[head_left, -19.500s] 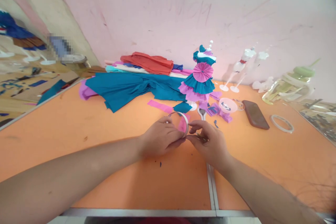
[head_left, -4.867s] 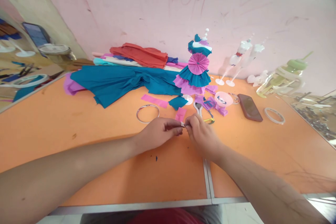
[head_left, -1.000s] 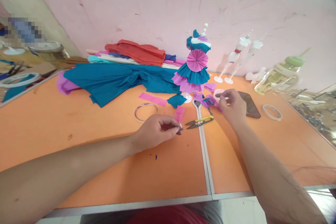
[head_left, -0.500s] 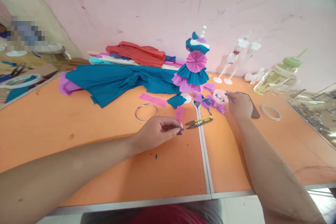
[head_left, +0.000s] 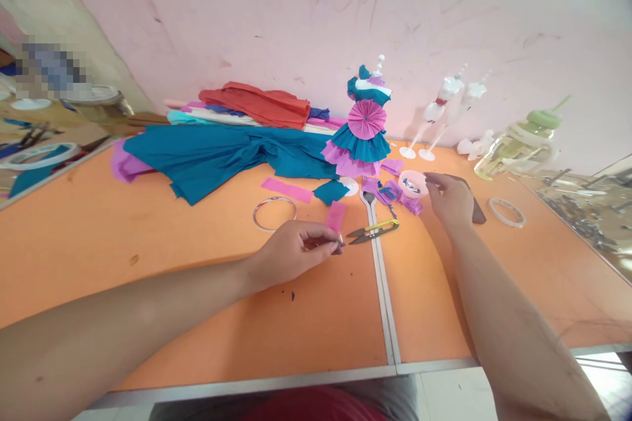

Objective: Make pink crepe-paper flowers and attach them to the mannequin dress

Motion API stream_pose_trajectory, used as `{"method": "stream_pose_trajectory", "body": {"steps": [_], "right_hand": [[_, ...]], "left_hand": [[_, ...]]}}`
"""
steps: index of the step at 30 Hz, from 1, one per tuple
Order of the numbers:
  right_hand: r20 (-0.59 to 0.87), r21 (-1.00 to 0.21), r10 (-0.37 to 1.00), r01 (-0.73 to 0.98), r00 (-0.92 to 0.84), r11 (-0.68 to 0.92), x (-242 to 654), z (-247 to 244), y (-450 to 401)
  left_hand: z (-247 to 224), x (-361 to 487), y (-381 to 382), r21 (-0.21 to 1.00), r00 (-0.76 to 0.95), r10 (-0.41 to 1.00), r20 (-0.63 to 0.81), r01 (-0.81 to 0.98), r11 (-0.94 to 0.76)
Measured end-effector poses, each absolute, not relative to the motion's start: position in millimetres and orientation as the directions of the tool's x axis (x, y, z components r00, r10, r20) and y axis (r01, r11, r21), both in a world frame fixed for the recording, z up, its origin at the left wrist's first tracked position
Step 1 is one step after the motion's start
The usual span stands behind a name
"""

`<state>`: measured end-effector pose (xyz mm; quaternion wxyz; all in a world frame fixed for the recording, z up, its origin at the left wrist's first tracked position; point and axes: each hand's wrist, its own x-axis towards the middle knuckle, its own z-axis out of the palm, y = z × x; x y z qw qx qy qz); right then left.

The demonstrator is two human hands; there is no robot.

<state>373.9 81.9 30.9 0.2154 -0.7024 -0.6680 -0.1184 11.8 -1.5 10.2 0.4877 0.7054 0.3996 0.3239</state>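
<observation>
Clearly, the left hand pinches a small white piece between thumb and fingertips, over the near middle of the orange table; its exact kind is too small to tell. The right hand is bent at the right rim of a pink bowl, and I cannot tell whether its fingertips grasp anything. Small dark blue and whitish bits lie inside that bowl.

Between the hands, yellow-handled thread snips rest across the table seam, just right of the white piece. A thin ring lies left, beyond the left wrist; a white ring lies right, past a phone partly covered by the right hand.

Farther back stands a miniature dress form in teal and pink pleats. At far right, a clear bottle has a green lid; its contents are unclear.
</observation>
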Motion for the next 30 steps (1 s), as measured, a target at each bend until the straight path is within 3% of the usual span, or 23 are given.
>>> {"method": "stream_pose_trajectory", "body": {"steps": [2, 4, 7, 9, 18, 25, 27, 30], "right_hand": [[0.517, -0.215, 0.85, 0.976, 0.1, 0.016, 356, 40, 72], [0.58, -0.352, 0.812, 0.919, 0.066, 0.177, 328, 49, 56], [0.529, -0.472, 0.829, 0.748, -0.182, 0.466, 278, 57, 25], [0.468, -0.522, 0.839, 0.679, -0.279, 0.517, 252, 56, 7], [0.349, -0.645, 0.881, 0.6, -0.32, 0.474, 226, 38, -8], [0.359, -0.678, 0.872, 0.549, -0.334, 0.489, 223, 54, -15], [0.294, -0.694, 0.902, 0.577, -0.318, 0.43, 241, 65, -8], [0.119, -0.635, 0.933, 0.697, -0.339, 0.334, 285, 77, 12]], "left_hand": [[10, 12, -1, 0.947, 0.463, 0.883, 0.072, 0.248, -0.207], [10, 13, 0, 0.953, 0.443, 0.894, 0.07, 0.236, -0.191], [11, 13, 2, 0.957, 0.404, 0.913, 0.054, 0.241, -0.164], [12, 13, 3, 0.944, 0.394, 0.917, 0.055, 0.278, -0.176], [20, 15, -2, 0.866, 0.451, 0.884, 0.127, 0.384, -0.32], [15, 11, 0, 0.865, 0.468, 0.876, 0.117, 0.386, -0.322], [11, 11, 1, 0.798, 0.524, 0.831, 0.185, 0.414, -0.438], [4, 14, 0, 0.539, 0.762, 0.595, 0.255, 0.4, -0.742]]}}
